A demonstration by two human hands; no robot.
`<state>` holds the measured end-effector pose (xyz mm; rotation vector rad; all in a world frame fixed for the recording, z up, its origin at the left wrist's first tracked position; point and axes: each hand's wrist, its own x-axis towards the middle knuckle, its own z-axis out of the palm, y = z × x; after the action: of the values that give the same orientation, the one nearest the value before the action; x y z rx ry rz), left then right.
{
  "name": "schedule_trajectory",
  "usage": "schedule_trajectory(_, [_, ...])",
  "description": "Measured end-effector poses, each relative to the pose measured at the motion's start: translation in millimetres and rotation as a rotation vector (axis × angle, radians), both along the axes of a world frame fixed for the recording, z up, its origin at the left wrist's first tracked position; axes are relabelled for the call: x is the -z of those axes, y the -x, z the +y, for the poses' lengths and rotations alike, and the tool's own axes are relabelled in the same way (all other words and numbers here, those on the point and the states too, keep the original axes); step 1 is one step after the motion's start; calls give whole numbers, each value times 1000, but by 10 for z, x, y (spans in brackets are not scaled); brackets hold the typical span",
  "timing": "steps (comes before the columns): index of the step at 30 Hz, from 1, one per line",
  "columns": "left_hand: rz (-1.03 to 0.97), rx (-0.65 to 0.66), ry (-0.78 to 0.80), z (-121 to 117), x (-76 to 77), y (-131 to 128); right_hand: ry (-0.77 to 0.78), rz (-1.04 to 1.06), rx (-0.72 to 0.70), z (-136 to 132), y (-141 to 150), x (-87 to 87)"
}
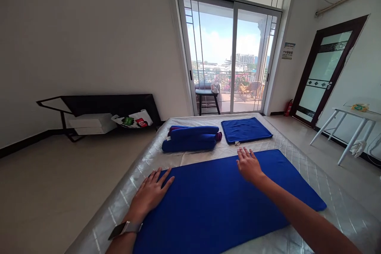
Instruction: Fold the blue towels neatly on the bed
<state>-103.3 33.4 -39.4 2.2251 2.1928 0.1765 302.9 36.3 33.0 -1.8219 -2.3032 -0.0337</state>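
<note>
A blue towel (208, 202) lies spread out flat across the mattress (309, 170) in front of me. My left hand (151, 190) rests with fingers apart on the towel's far left corner; a watch is on that wrist. Near the middle of its far edge, my right hand (249, 164) is stretched out over the cloth, palm down. Neither hand grips anything. Beyond the towel, several rolled blue towels (190, 143) with some purple among them are piled together. To their right lies a folded blue towel (245, 130), with a small white tag on its near edge.
A dark-framed bench (110, 105) with white boxes and a printed bag stands by the left wall. Behind the mattress are sliding glass doors (232, 59) and a dark stool (208, 93). A white table (357, 113) stands at the right, near a fire extinguisher (288, 108).
</note>
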Motion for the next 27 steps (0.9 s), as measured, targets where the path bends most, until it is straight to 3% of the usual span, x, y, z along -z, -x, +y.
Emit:
schedule_trajectory(4, [3,22,-14,-6,-1,4,126,144,-249,-124,892,176])
schedule_trajectory(7, [8,44,-12,2,38,63,187,175,-263,-119,1014,265])
schedule_trajectory(11, [43,116,-6,26,126,163,240,144,-157,-8,495,365])
schedule_trajectory(16, [64,61,-5,74,206,199,150,16,221,158,-701,461])
schedule_trajectory(19, [97,72,-7,85,188,175,79,-15,362,203,-1261,429])
schedule_trajectory(22, [114,53,-6,59,110,115,36,-30,429,194,-1509,382])
schedule_trajectory(27, [106,14,52,-4,-29,7,-17,-64,447,162,-1479,340])
